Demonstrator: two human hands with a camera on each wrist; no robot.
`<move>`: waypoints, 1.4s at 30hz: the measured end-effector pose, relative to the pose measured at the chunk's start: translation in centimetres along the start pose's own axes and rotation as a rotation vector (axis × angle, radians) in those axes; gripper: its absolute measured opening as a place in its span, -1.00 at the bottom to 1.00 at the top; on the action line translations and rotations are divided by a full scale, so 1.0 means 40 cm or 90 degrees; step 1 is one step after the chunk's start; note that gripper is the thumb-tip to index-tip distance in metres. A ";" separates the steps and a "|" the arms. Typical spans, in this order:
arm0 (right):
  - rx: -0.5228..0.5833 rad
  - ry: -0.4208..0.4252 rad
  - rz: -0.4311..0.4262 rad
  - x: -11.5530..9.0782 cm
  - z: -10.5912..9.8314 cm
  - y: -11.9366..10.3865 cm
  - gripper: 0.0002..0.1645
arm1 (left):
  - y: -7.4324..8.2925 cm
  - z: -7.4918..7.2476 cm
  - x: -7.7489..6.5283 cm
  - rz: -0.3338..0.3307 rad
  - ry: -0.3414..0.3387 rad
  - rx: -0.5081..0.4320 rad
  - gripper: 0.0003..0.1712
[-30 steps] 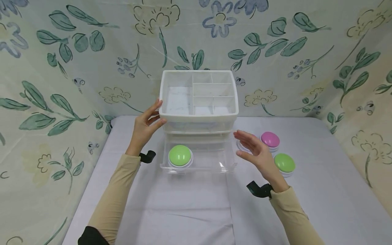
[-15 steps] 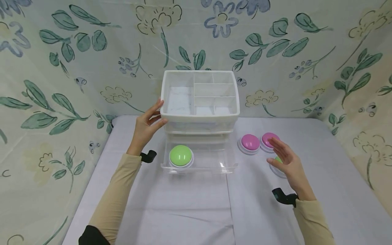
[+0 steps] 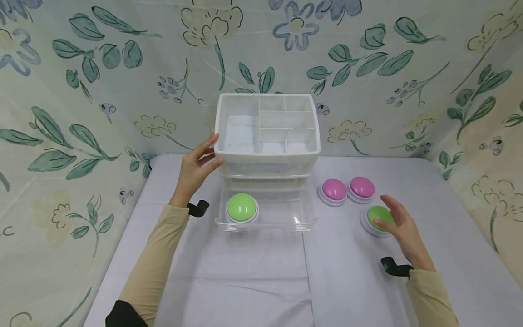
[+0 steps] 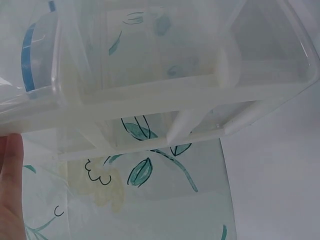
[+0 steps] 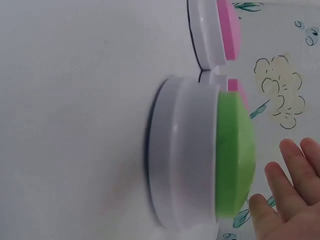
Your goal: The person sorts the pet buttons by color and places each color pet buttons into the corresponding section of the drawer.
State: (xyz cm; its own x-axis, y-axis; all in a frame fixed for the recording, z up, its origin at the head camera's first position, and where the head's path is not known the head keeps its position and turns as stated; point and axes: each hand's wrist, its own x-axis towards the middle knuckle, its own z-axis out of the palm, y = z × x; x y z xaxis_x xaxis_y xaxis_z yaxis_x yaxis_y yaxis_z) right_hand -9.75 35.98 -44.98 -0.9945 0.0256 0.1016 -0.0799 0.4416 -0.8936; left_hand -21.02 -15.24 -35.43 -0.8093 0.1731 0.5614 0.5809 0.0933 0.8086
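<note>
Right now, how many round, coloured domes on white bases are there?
4: one green dome in the clear plastic drawer; right of it, a pink dome, another pink dome, and a second green dome in front. Others may be hidden.

Floral backdrop (image 3: 261, 50) — white tabletop (image 3: 245, 272)

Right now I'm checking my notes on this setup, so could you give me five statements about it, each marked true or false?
1. The left hand touches the white organizer. True.
2. The clear drawer is pulled out. True.
3. It contains two buttons. False: it contains one green button.
4. Two pink buttons sit outside it. True.
5. The right hand holds a pink button. False: it is near the other green button.
</note>
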 end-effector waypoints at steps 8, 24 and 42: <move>0.000 0.017 0.058 -0.006 -0.012 0.046 -0.05 | -0.001 0.000 -0.002 -0.005 0.002 -0.005 -0.32; -0.030 -0.023 0.084 -0.002 -0.029 0.089 0.04 | 0.004 0.001 0.001 -0.010 0.001 -0.005 -0.32; -0.078 -0.022 0.139 0.006 -0.038 0.090 0.07 | 0.004 0.000 -0.001 -0.006 0.000 0.000 -0.32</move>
State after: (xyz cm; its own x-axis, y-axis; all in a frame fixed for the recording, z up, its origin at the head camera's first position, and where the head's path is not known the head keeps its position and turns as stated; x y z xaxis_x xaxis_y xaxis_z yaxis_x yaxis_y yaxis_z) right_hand -10.18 38.96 -47.51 -0.9892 0.1028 -0.1043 0.1434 0.5351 -0.8325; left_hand -20.91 -15.22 -35.33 -0.8147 0.1722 0.5538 0.5733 0.0957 0.8137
